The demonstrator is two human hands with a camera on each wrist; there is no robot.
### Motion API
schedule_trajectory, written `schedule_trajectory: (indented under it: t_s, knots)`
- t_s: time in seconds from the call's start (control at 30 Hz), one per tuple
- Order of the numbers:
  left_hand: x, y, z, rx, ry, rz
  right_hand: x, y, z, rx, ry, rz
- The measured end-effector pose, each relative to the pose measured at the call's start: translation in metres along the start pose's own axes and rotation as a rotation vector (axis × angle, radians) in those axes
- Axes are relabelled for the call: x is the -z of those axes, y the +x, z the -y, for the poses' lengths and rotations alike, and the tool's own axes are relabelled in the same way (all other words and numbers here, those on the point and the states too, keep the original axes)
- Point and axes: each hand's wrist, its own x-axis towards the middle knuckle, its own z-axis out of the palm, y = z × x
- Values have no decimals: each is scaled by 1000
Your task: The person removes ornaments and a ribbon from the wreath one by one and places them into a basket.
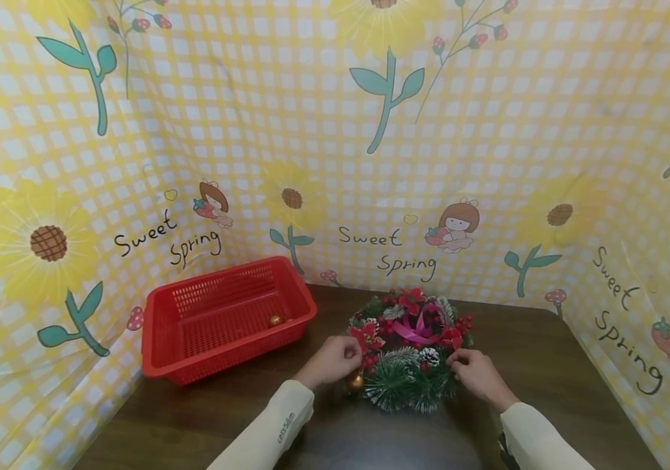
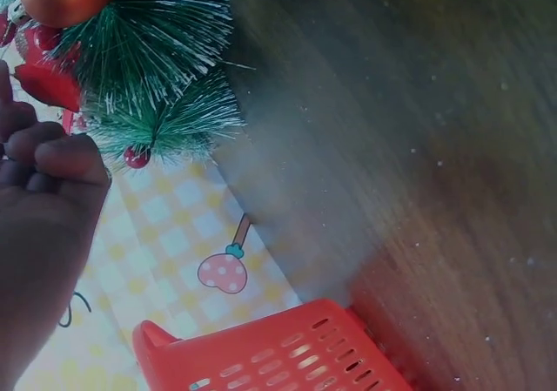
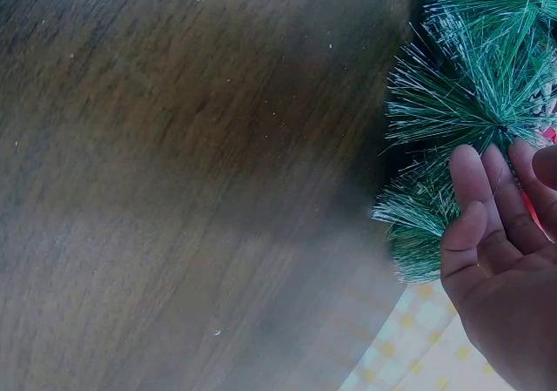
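Observation:
A green wreath (image 1: 408, 378) lies on the dark table, trimmed with red flowers (image 1: 411, 300), red berries, a frosted pine cone (image 1: 430, 356) and a magenta ribbon (image 1: 416, 329). My left hand (image 1: 335, 359) is at its left side, fingers curled beside a red flower (image 1: 367, 337); whether they pinch anything is hidden. Just below that hand sits a shiny gold-orange ball (image 1: 356, 382), also large in the left wrist view. On the right side, my right hand (image 1: 478, 372) touches the wreath's needles (image 3: 470, 104), its fingers loosely bent and the thumb apart from them.
A red perforated plastic basket (image 1: 226, 352) stands left of the wreath, with a small gold ball (image 1: 276, 320) inside. Yellow checked sheeting (image 1: 323, 130) with printed flowers encloses the brown wooden table (image 1: 517, 339) at the back and sides.

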Motion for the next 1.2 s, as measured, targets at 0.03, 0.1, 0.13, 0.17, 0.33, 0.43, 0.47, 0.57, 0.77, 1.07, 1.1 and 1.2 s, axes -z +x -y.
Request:
schedule_trajectory:
  t_s: [0.03,0.1,0.13,0.17,0.33,0.43,0.47,0.57,0.77,1.07,1.1,1.2]
  knots:
    - [1,0,-1,-6,-1,3,0,0,0,-3,2,-1]
    - [2,0,-2,-20,-6,11,0,1,0,4,-1,-1]
    - [2,1,-2,-26,-12,15,0,1,-1,7,-2,0]
    - [2,1,-3,-29,-12,18,1,0,0,8,-1,-1]
    - [3,0,-5,-53,-7,16,1,0,0,8,-2,2]
    - [2,0,-8,-68,-16,22,2,0,1,7,-3,-2]
    - [2,0,-8,-70,-22,23,2,-1,1,11,-6,-3]
    - [1,0,-8,-62,-30,26,2,-1,1,17,-10,-2]
    - [-4,1,-8,15,5,56,2,-1,0,24,-30,4]
    - [-5,2,-23,-13,6,31,1,-1,-1,44,-38,-2]
    - [-5,2,-25,-18,4,25,1,-2,-1,47,-43,-4]
    - [-4,2,-28,-21,0,15,2,-2,0,59,-60,-15]
